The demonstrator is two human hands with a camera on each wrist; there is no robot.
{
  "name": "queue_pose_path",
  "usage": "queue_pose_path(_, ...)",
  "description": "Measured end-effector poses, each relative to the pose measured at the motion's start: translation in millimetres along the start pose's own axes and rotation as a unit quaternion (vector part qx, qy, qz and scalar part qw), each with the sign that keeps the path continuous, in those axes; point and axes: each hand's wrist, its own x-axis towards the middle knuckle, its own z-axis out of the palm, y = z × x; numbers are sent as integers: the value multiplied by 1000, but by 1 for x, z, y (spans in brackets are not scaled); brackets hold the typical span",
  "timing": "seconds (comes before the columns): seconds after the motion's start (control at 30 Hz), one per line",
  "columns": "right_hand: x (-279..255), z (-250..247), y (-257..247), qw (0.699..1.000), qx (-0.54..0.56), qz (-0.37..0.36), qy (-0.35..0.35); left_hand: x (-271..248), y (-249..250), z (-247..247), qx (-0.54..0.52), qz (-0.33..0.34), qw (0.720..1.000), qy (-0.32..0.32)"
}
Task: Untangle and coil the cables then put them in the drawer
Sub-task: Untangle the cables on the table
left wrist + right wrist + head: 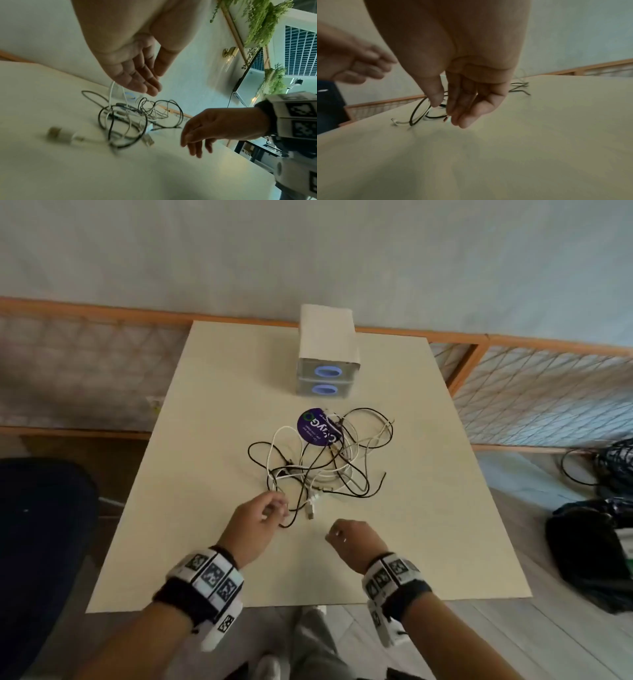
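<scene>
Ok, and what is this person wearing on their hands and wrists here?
Both hands, left hand and right hand, are bare, with no gloves or sleeves. Each wrist carries a black strap and a white band of square black-and-white marker tags, with a white camera housing hanging below.

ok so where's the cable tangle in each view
Head: cable tangle mid-table, beyond both hands, before the drawer unit.
Left wrist: tangle centre, below the left hand.
Right wrist: partly hidden behind the right hand, loops at centre-left.
Shared landmark: the table.
</scene>
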Motion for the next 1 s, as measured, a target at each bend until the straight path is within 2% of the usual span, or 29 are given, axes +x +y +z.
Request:
queue_pose_path(0.13, 57, -11, -28, 998, -49, -24, -24, 56, 24, 2, 12, 20, 998, 50)
queue_pose_path(0.3, 80, -15, -30, 993, -83, -51, -62, 91, 33, 11, 40, 19, 998, 45)
queue_pose_path(0.37, 74, -34, -25, 996, -22, -62, -65, 91, 35, 17, 78, 41, 996, -19)
queue_pose_path(0.43, 65, -62, -19, 994, 72, -75, -33, 87, 36, 28, 143, 74, 981, -111)
queue_pose_path(0.47, 60, -78, -15, 990, 113, -82, -15, 86, 36, 34, 161, 93, 974, -133)
queue_pose_path(0.53, 54, -107, -6, 979, 181, -91, 17, 93, 39, 44, 168, 129, 971, -113)
queue_pose_path(0.63, 51, -138, 6, 962, 255, -84, 46, 111, 45, 52, 140, 134, 981, -27)
queue_pose_path(0.73, 51, -145, 18, 940, 336, -47, -30, 123, 45, 58, 137, 148, 979, 12)
queue_pose_path(0.83, 51, -139, 27, 900, 417, 31, -121, 125, 50, 62, 124, 189, 973, 50)
queue_pose_path(0.9, 50, -131, 31, 865, 452, 79, -201, 122, 60, 60, 23, 134, 988, 72)
queue_pose_path(0.93, 50, -125, 30, 853, 456, 92, -235, 120, 65, 59, -48, 77, 994, 61)
queue_pose_path(1.0, 53, -114, 24, 843, 454, 102, -271, 117, 74, 57, -166, -5, 986, 18)
